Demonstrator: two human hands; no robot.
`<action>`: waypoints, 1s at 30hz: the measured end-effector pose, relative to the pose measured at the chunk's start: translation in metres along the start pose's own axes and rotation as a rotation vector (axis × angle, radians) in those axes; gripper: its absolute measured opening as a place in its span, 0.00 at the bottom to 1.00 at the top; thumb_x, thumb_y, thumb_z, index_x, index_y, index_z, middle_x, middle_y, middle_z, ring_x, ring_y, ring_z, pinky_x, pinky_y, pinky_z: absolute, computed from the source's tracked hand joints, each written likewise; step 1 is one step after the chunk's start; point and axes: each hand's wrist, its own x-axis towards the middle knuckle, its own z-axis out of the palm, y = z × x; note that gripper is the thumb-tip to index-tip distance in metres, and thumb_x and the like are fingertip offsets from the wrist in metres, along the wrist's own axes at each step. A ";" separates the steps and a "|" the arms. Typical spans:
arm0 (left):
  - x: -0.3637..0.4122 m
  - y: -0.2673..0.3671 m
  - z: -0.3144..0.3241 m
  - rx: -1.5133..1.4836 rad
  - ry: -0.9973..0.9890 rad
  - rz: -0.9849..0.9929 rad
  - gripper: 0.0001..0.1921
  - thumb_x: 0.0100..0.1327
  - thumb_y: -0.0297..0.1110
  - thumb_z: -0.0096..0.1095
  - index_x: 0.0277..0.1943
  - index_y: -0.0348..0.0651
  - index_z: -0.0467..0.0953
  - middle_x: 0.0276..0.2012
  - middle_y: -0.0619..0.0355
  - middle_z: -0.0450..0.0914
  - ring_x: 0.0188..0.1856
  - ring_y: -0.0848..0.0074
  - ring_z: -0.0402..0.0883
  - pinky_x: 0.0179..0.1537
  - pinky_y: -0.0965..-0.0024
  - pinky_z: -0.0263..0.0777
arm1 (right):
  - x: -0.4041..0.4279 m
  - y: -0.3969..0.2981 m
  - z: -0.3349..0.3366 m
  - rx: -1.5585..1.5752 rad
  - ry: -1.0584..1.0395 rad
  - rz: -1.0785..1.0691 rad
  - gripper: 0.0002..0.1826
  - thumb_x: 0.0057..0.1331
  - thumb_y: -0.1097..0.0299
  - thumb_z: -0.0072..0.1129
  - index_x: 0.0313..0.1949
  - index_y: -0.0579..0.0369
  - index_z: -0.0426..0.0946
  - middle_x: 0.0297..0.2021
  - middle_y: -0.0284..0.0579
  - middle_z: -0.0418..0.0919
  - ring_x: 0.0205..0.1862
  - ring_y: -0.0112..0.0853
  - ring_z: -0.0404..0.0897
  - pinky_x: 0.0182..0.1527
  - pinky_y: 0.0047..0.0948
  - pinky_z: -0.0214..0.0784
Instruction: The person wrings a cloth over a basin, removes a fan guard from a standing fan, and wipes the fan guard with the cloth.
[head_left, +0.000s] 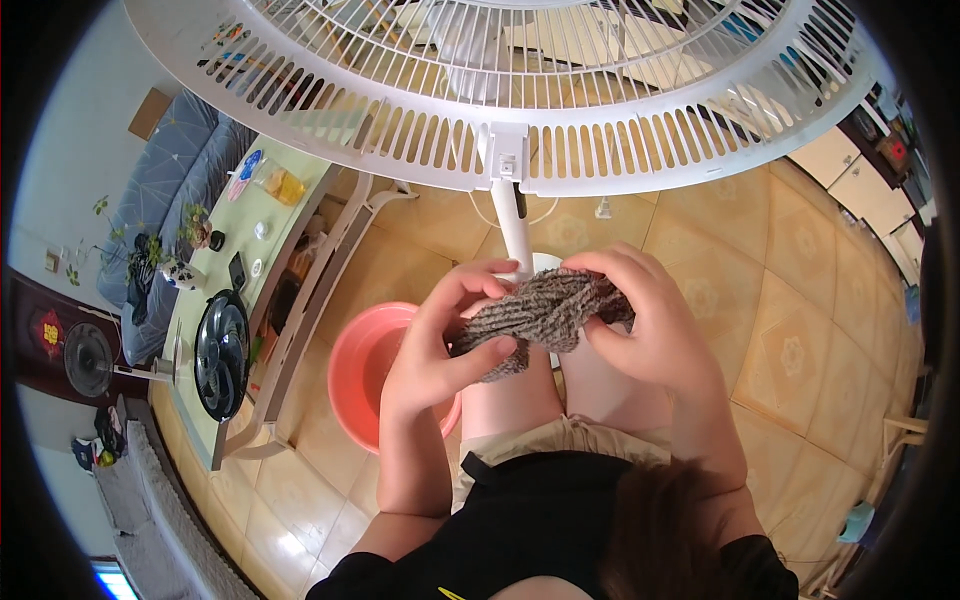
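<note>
A grey-brown ribbed cloth (551, 311), bunched and twisted, is held between my two hands above my thighs. My left hand (450, 337) grips its left end, the thumb lying over the front. On the other end, the fingers and thumb of my right hand (637, 307) are closed round the fabric. A short part of the cloth hangs down beside my left thumb. Beyond the hands rises the white pole (511, 225) of a standing fan, whose white grille (585, 142) spans the top of the view. The palms are partly hidden.
A pink plastic basin (360, 375) stands on the tiled floor to the left, partly behind my left forearm. Further left is a long table (202, 300) with a black fan head (222, 355), a phone (238, 271) and a vase (182, 274). Cabinets (862, 187) line the upper right.
</note>
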 end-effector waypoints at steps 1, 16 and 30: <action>-0.002 -0.005 -0.002 -0.211 -0.058 -0.094 0.19 0.60 0.31 0.67 0.52 0.31 0.72 0.53 0.51 0.74 0.55 0.70 0.74 0.55 0.67 0.68 | 0.001 0.000 0.000 0.098 -0.027 0.039 0.23 0.53 0.78 0.61 0.50 0.52 0.75 0.42 0.47 0.76 0.48 0.46 0.74 0.53 0.41 0.66; -0.003 -0.029 0.014 -0.532 0.131 -0.205 0.20 0.70 0.31 0.56 0.61 0.32 0.67 0.50 0.55 0.78 0.52 0.76 0.77 0.56 0.70 0.69 | -0.006 0.041 0.013 0.315 0.033 0.321 0.14 0.66 0.67 0.61 0.47 0.62 0.75 0.42 0.45 0.79 0.44 0.31 0.78 0.50 0.31 0.68; -0.002 -0.033 0.012 -0.511 0.347 -0.072 0.14 0.66 0.26 0.60 0.53 0.34 0.70 0.47 0.54 0.79 0.49 0.76 0.78 0.54 0.71 0.70 | -0.010 0.025 0.026 0.920 0.202 0.253 0.13 0.69 0.75 0.55 0.52 0.65 0.74 0.42 0.39 0.80 0.43 0.21 0.76 0.47 0.21 0.68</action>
